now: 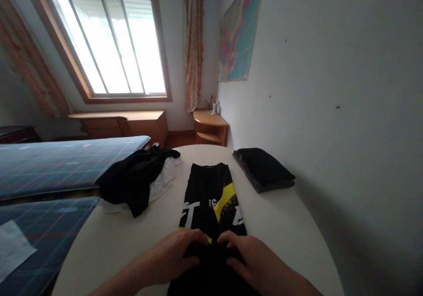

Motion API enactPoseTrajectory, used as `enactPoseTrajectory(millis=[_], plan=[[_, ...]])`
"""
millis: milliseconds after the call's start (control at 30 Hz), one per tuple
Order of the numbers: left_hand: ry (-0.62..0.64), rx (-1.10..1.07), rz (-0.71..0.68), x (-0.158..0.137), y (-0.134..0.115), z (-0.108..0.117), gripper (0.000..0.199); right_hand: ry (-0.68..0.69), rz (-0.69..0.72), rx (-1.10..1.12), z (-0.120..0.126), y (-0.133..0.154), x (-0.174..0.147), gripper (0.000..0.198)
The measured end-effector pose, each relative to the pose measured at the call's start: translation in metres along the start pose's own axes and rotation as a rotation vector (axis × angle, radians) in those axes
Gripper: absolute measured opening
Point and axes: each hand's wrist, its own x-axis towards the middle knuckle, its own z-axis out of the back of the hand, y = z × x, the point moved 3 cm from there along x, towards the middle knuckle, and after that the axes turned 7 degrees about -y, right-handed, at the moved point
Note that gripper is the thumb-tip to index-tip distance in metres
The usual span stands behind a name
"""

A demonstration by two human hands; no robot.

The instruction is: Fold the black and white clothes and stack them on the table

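Note:
A black garment [203, 190] with yellow patches and white lettering lies lengthwise on the pale round table [274, 238]. I cannot tell its exact kind. My left hand [176, 252] rests on its near left part, fingers bent, with thumb and fingertips apart. Opposite it, my right hand [249, 254] touches the near right part in the same way, thumb apart from the fingers. Black cloth shows between the two hands, and the garment's near end runs out of view at the bottom.
At the table's left edge lies a loose black and white heap of clothes [135, 177]. Folded dark clothes [264, 168] are stacked at the right, near the wall. Blue plaid mattresses [72, 159] stand to the left; a small wooden corner shelf [211, 119] is beyond the table.

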Motion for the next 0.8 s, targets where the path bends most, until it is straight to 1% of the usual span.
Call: enactPoseTrajectory(millis=[33,100,167,233,333,400,467,533,633,700,800], plan=[[0.01,-0.002,-0.039,-0.001,-0.004,0.001,0.047,0.0,0.031,0.004,0.0,0.001,-0.001,0.046],[0.022,-0.009,-0.11,-0.004,-0.011,0.002,0.049,0.0,0.097,-0.013,-0.001,0.0,-0.003,0.041],[0.001,-0.016,-0.144,-0.004,-0.013,0.001,0.05,-0.026,0.153,-0.026,-0.003,-0.001,-0.004,0.038],[-0.039,-0.024,-0.132,-0.003,-0.009,-0.002,0.049,-0.063,0.156,-0.003,-0.005,-0.004,-0.005,0.041],[-0.068,-0.039,-0.081,0.002,0.003,-0.011,0.046,-0.099,0.09,0.042,-0.008,-0.009,-0.003,0.047],[-0.072,-0.06,-0.062,0.005,0.008,-0.014,0.044,-0.101,0.093,0.049,-0.007,-0.009,-0.001,0.044],[-0.087,-0.095,-0.064,0.009,0.008,-0.009,0.041,-0.101,0.133,0.063,0.0,-0.005,0.003,0.038],[-0.103,-0.126,-0.103,0.016,0.003,0.005,0.038,-0.118,0.175,0.073,0.014,-0.001,0.009,0.034],[-0.127,-0.152,-0.224,0.034,-0.012,0.038,0.031,-0.185,0.239,0.041,0.044,0.006,0.029,0.027],[-0.141,-0.16,-0.275,0.053,-0.019,0.064,0.03,-0.233,0.294,0.025,0.069,0.01,0.048,0.026],[-0.173,-0.119,-0.358,0.087,-0.027,0.1,0.029,-0.267,0.36,0.013,0.103,0.013,0.082,0.026]])
